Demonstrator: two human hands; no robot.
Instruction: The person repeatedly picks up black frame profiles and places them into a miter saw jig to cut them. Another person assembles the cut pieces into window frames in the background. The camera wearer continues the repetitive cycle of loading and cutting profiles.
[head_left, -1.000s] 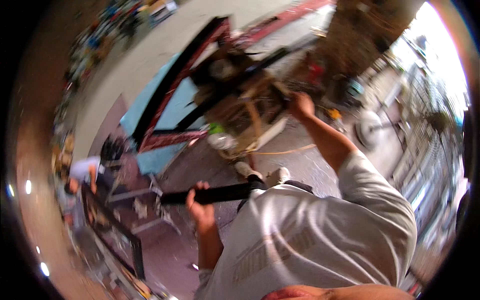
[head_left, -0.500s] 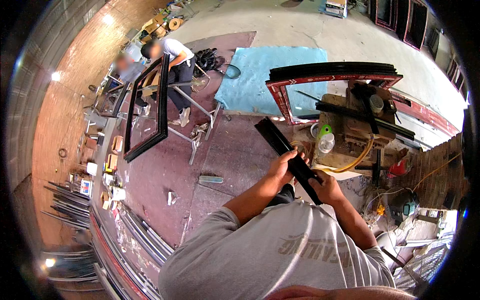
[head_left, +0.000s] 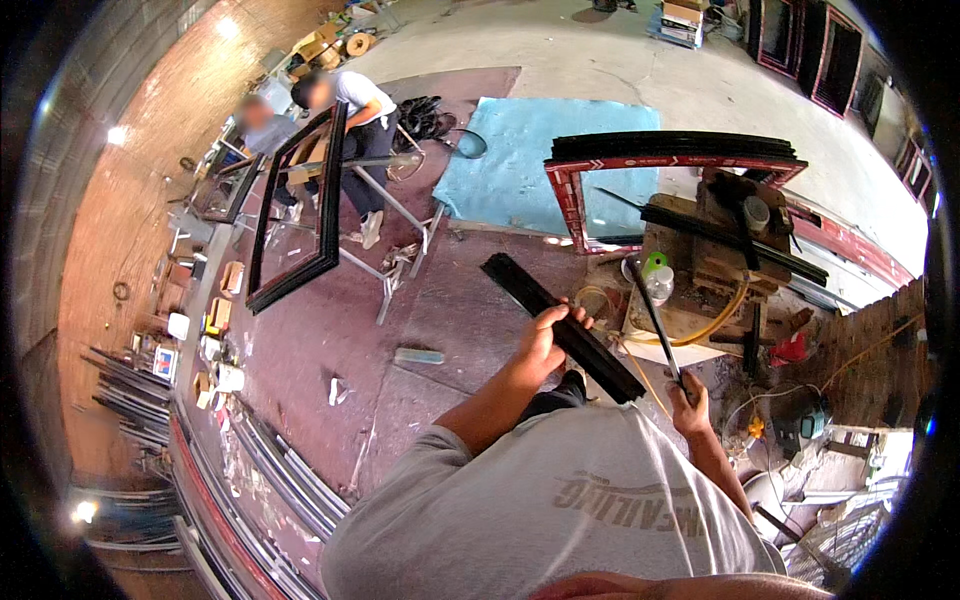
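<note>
Below-left of the clear bottle (head_left: 661,287), black profile (head_left: 580,342): probably light, stiff, slick; best held mid-length.
Left hand (head_left: 541,346): fingers wrapped around its middle.
Dark rod (head_left: 656,323), beside and below the bottle: likely rigid.
Right hand (head_left: 691,406): gripping its lower end.

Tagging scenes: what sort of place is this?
Likely a frame-making workshop: a black frame by a metal stand, long bars piled at lower left, and dark frames at upper right.

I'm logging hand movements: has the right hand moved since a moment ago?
Yes: judged against the clear bottle, the right hand has shifted rightward and lower in the picture, off the black bar; it holds a thin dark rod.
</note>
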